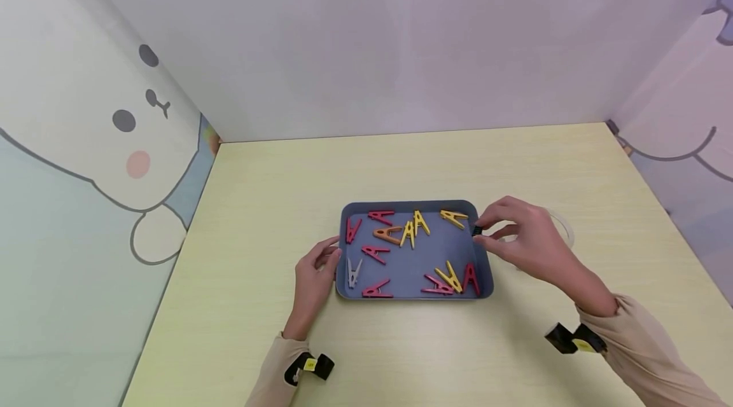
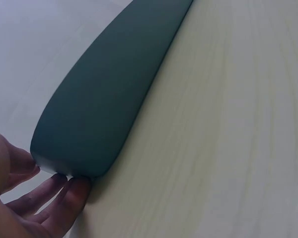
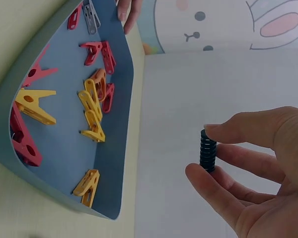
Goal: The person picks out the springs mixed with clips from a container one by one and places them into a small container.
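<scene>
Between thumb and fingertips, my right hand (image 1: 523, 241) pinches a small dark coil spring (image 3: 207, 151), a ribbed cylinder. It is held up near the right rim of the blue-grey tray (image 1: 420, 278). My left hand (image 1: 313, 280) is at the tray's left side, its fingertips touching the outer wall (image 2: 97, 99). Inside the tray lie several red clothespins (image 1: 375, 253), several yellow clothespins (image 1: 453, 219), an orange clothespin (image 1: 387, 235) and a grey clothespin (image 1: 353, 275).
The tray stands on a pale wood-grain table (image 1: 269, 197). A whitish ring-shaped thing (image 1: 567, 229) shows partly behind my right hand; its kind cannot be made out. Walls with cartoon animal prints rise at the left and right, and a plain pale wall (image 1: 401, 44) at the back.
</scene>
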The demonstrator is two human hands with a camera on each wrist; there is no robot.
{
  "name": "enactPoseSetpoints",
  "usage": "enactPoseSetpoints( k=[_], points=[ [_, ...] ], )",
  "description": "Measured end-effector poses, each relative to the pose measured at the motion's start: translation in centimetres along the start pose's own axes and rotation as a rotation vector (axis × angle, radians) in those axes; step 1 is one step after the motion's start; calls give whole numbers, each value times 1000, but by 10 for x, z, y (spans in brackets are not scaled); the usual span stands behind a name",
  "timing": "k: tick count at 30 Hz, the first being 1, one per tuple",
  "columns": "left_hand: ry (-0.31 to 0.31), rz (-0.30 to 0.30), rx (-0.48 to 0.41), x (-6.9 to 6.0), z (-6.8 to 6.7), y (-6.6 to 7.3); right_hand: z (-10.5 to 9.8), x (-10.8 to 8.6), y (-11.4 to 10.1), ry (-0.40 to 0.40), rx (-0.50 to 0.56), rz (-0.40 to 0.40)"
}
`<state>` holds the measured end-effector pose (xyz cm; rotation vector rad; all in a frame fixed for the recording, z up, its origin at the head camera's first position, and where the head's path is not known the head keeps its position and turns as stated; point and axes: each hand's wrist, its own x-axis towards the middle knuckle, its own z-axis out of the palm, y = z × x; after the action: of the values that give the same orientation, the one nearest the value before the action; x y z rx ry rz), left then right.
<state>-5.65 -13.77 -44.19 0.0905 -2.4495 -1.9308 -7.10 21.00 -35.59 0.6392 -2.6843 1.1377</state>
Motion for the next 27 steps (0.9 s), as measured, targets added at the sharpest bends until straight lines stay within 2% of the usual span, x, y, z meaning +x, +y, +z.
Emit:
enactPoseSetpoints(
  k=[9, 17, 27],
  points=[
    [-3, 10, 4, 0, 0, -1, -6, -13, 6, 35, -22, 25],
    [-2, -2, 1, 0, 0, -2, -13, -23, 10, 59, 5, 69],
    [-1, -3, 1, 0, 0, -1, -22, -29, 16, 106, -57, 59]
  ],
)
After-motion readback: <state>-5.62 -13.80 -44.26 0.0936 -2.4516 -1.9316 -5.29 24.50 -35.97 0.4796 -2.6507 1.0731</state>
